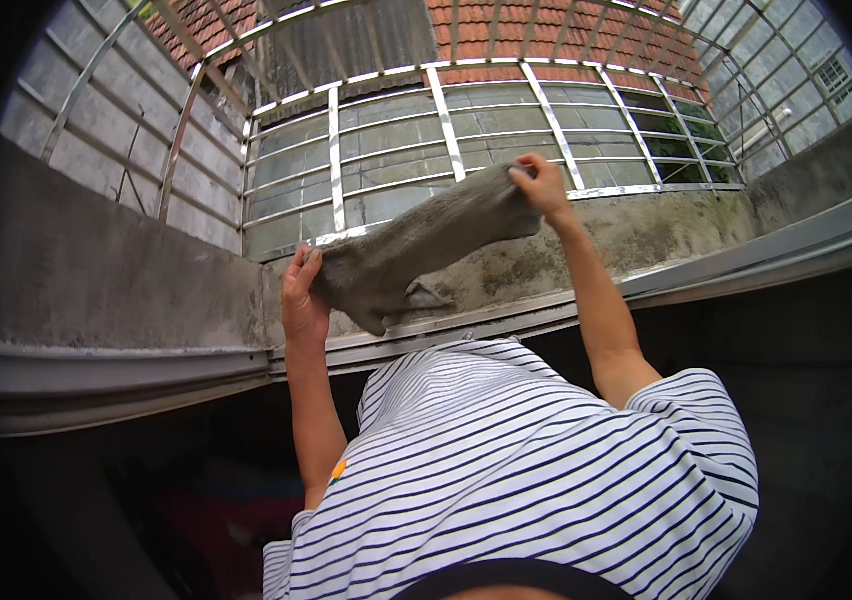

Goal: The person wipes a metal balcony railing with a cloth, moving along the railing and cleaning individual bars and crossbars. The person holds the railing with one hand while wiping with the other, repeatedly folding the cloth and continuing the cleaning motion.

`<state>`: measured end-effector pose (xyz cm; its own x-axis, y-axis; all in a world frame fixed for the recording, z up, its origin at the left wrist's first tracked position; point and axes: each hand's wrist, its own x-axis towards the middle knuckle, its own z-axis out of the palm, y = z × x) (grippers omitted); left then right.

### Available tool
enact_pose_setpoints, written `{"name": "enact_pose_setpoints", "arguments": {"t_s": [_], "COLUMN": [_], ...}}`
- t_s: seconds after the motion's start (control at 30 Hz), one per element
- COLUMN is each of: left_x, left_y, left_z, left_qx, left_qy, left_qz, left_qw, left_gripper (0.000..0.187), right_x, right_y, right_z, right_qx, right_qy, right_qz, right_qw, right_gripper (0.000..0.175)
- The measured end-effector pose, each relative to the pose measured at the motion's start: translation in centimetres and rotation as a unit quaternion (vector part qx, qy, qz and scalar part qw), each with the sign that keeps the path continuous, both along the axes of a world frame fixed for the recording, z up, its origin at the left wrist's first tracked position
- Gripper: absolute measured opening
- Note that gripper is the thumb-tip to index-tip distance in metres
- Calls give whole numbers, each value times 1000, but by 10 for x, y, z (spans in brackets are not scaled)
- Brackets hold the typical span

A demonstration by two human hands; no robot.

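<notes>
A grey-brown cloth [426, 232] is stretched slantwise between my two hands above a stained concrete sill. My left hand [304, 300] pinches its left end between thumb and fingers. Higher up, my right hand [544, 186] grips the other end by its upper corner. The lower left part of the cloth hangs in a loose point, with a small paler bit beside it that I cannot identify. Folds and some blur hide the cloth's exact kind.
Metal security bars [441, 124] enclose the window ahead and at both sides. The concrete sill [621, 232] lies below them, with an aluminium sliding-window track [546, 319] along its near edge. Beyond the bars are a red tiled roof [561, 34] and a grey corrugated roof [351, 45].
</notes>
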<state>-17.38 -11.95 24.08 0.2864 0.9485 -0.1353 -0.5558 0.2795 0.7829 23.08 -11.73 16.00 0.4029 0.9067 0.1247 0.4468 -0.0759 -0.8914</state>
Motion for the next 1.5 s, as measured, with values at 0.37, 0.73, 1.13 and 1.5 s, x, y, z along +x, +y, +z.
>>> {"name": "enact_pose_setpoints", "arguments": {"t_s": [0.37,0.73,1.13,1.5], "left_x": [40,44,47,49], "left_y": [0,12,-19,-14], "left_z": [6,3,12,-9], "left_qx": [37,56,302,310], "left_qy": [12,-10,362,343], "left_qz": [-16,-34,-146,-77], "left_qw": [999,998,870,883], "left_gripper": [12,24,37,25], "right_x": [-101,-122,-100,-103], "right_y": [-59,-64,-40,-37], "right_z": [50,57,143,105], "right_qx": [-25,55,160,-146], "right_qy": [-47,75,-93,-361], "right_qz": [296,157,73,16], "right_qw": [954,983,980,921], "right_gripper": [31,9,13,30]}}
